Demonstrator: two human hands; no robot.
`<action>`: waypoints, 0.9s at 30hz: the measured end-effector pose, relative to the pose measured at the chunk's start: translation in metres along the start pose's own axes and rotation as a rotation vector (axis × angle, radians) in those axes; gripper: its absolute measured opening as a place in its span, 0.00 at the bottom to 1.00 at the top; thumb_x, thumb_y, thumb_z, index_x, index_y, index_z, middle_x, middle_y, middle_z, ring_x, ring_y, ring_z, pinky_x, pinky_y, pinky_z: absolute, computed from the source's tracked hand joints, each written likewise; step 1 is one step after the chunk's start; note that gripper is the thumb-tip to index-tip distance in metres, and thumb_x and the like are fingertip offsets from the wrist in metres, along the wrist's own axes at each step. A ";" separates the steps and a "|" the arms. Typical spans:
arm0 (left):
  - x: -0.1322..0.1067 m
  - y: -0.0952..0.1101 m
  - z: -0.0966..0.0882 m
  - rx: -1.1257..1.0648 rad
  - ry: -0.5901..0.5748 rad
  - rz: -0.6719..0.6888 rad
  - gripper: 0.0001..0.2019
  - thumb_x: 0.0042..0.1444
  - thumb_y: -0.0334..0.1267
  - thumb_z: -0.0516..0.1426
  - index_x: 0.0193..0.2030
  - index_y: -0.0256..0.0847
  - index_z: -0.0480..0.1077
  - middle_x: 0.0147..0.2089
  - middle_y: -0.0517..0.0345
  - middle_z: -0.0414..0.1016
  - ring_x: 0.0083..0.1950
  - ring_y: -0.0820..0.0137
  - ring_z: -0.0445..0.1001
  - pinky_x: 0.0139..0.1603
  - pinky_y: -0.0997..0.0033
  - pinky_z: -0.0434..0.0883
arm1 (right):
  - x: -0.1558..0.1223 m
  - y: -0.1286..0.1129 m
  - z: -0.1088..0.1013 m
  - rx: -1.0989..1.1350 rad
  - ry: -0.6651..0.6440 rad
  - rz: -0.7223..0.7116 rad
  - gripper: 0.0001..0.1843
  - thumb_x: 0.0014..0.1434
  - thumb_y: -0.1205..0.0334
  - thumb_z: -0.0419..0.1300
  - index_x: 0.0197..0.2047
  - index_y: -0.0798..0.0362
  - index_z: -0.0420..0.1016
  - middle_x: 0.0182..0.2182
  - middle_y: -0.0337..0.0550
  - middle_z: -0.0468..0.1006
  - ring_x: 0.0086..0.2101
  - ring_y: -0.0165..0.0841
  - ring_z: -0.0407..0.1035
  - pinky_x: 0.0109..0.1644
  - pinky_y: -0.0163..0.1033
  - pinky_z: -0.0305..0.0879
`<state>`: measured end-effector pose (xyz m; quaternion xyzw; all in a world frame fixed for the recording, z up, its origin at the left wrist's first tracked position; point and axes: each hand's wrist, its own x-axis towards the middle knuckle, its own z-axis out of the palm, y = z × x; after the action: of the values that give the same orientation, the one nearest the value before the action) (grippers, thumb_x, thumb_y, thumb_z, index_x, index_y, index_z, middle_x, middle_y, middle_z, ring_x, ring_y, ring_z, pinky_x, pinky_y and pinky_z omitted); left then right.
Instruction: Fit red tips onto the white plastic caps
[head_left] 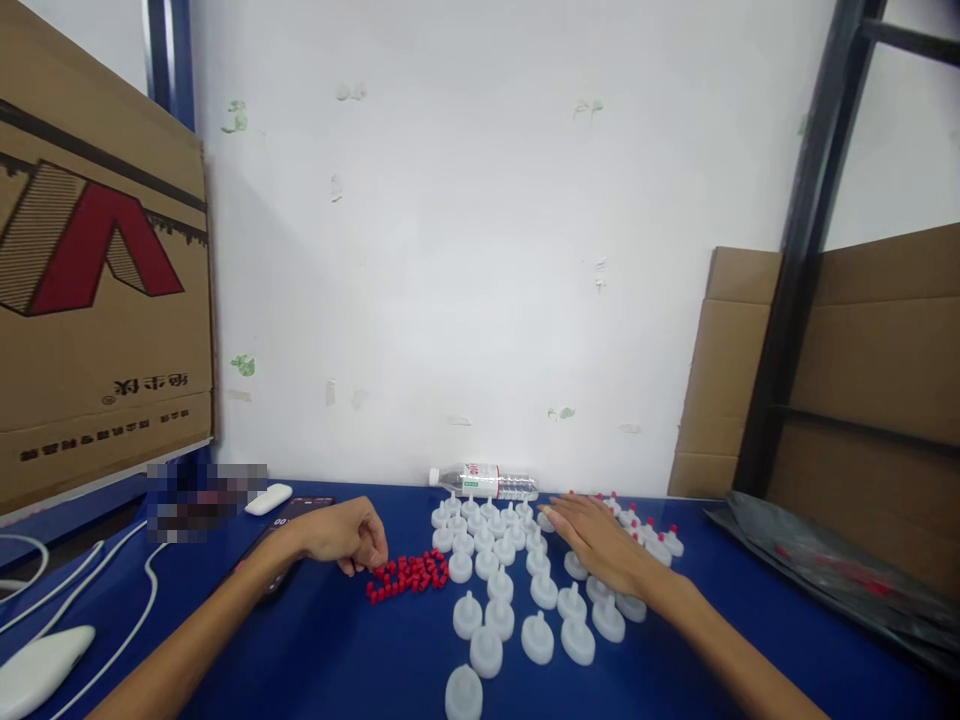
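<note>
My left hand (349,533) hangs at the left edge of a loose heap of small red tip caps (409,574), its fingers curled together. Whatever they pinch, if anything, is hidden. Several white plastic nozzle caps (499,583) stand spout-up across the middle of the table. Stretched flat over the right side of this group, my right hand (596,538) has its fingers extended and covers some of the white pieces. Beyond it, at the far right, more white nozzle caps (660,547) carry red tips on their spouts.
A clear plastic bottle (484,481) lies against the wall. Left of my hand are a phone (281,540), a white device (268,499) and white cables (150,590). A large cardboard box (105,270) stands left; a dark plastic bag (832,575) lies right.
</note>
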<state>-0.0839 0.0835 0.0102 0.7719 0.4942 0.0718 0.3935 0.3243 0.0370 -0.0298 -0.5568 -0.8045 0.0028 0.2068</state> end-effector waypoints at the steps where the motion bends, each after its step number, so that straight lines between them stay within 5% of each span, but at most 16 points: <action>1: 0.001 -0.001 0.000 -0.004 -0.003 0.000 0.13 0.39 0.43 0.65 0.32 0.40 0.81 0.32 0.55 0.83 0.34 0.66 0.79 0.35 0.70 0.76 | 0.000 0.001 0.001 0.010 -0.028 0.008 0.34 0.73 0.40 0.36 0.63 0.47 0.73 0.62 0.47 0.73 0.66 0.49 0.58 0.71 0.62 0.44; 16: 0.006 -0.003 0.004 0.011 0.048 -0.010 0.11 0.36 0.43 0.65 0.28 0.40 0.77 0.25 0.60 0.78 0.27 0.70 0.74 0.31 0.71 0.73 | 0.000 -0.002 -0.004 0.010 -0.048 -0.011 0.36 0.73 0.40 0.35 0.46 0.49 0.80 0.49 0.48 0.82 0.62 0.50 0.64 0.68 0.61 0.49; 21: 0.010 -0.005 0.005 0.056 0.115 0.003 0.09 0.37 0.42 0.63 0.26 0.40 0.74 0.24 0.61 0.76 0.25 0.70 0.72 0.29 0.71 0.72 | -0.001 -0.013 -0.019 0.007 0.031 -0.048 0.33 0.74 0.43 0.35 0.42 0.49 0.78 0.45 0.46 0.82 0.50 0.44 0.74 0.67 0.54 0.52; 27: 0.013 -0.005 0.011 0.125 0.208 0.055 0.07 0.38 0.41 0.60 0.25 0.41 0.72 0.24 0.60 0.74 0.27 0.67 0.72 0.27 0.71 0.67 | -0.004 -0.026 -0.033 0.030 0.172 -0.118 0.27 0.74 0.46 0.41 0.44 0.49 0.78 0.44 0.46 0.82 0.47 0.42 0.74 0.63 0.50 0.57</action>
<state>-0.0753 0.0887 -0.0043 0.7967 0.5143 0.1315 0.2890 0.3132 0.0160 0.0057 -0.5033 -0.8151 -0.0450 0.2835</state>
